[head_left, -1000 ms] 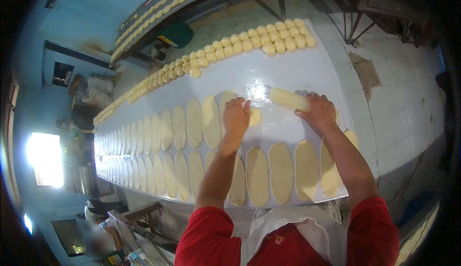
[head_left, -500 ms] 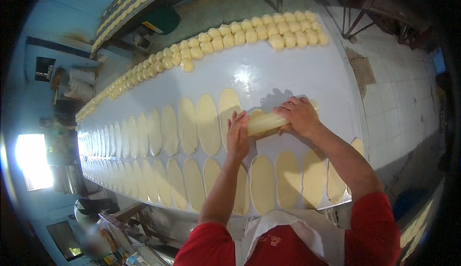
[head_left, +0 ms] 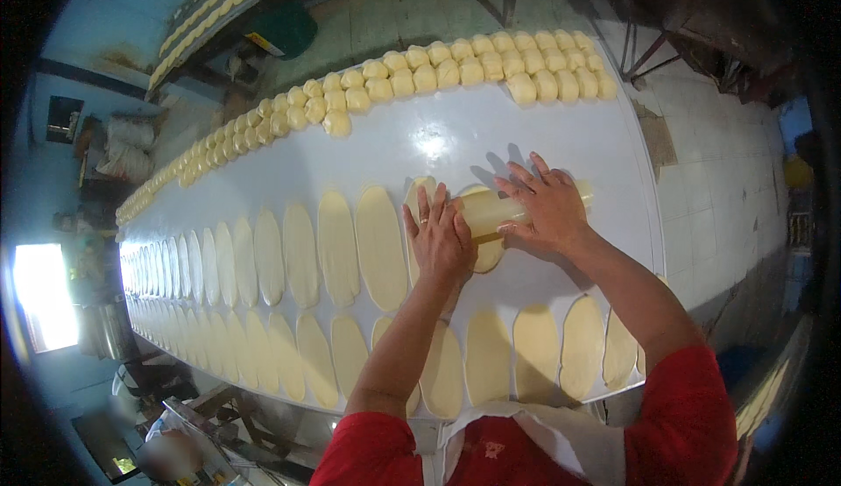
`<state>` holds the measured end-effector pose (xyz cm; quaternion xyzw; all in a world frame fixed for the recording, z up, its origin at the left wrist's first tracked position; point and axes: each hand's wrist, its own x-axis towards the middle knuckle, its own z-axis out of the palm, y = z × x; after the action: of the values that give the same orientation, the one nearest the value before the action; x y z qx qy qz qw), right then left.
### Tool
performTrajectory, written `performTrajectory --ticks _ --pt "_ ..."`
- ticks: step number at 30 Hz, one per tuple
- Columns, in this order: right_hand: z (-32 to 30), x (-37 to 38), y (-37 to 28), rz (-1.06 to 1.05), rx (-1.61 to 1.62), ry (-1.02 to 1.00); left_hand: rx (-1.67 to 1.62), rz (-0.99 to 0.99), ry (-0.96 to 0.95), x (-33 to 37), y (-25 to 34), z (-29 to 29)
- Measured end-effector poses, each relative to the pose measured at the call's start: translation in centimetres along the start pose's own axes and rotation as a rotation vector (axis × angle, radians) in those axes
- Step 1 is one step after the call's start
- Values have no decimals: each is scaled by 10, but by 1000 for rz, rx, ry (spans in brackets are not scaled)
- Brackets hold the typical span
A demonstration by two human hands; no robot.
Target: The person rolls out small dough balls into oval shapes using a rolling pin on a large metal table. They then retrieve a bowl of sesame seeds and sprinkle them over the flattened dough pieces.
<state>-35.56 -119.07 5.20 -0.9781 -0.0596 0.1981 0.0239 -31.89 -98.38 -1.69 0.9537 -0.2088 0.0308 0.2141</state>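
A pale, smooth rolling pin [head_left: 492, 214] lies crosswise on a dough piece [head_left: 488, 256], which shows as an oval above and below it. My left hand [head_left: 441, 236] rests flat at the pin's left end, fingers stretched out. On the right part of the pin lies my right hand [head_left: 550, 205], palm down with its fingers spread; the pin's tip sticks out past it. Just left of my left hand is a flattened long dough oval [head_left: 382, 245], one of a row. A second row of dough ovals [head_left: 488, 359] lies along the near edge, below my forearms.
Several rows of round dough balls [head_left: 473, 70] line the far edge of the long, light-coloured table [head_left: 613, 162]. Beyond it, a rack [head_left: 219, 17] holds trays of dough at the upper left. Tiled floor [head_left: 701, 179] shows to the right. A bright window [head_left: 45, 297] is far left.
My right hand's fingers have opened from a curl round the pin to a flat spread. My left fingers now reach farther forward. The dough under the pin shows as a longer oval.
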Motion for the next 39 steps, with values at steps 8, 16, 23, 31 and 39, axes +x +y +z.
performTrajectory --ticks 8,16,23,31,39 --pt "25 67 20 226 113 363 119 41 151 131 -28 16" --pt "75 -69 -33 71 205 325 -7 -1 -79 -42 1 -5" --pt "68 -149 -37 -103 142 180 111 37 -13 -196 33 -32" --pt "52 -140 13 17 260 220 -271 -12 247 -140 -18 -61" --pt "45 -118 90 658 235 203 -51 -121 244 108 -168 -28"
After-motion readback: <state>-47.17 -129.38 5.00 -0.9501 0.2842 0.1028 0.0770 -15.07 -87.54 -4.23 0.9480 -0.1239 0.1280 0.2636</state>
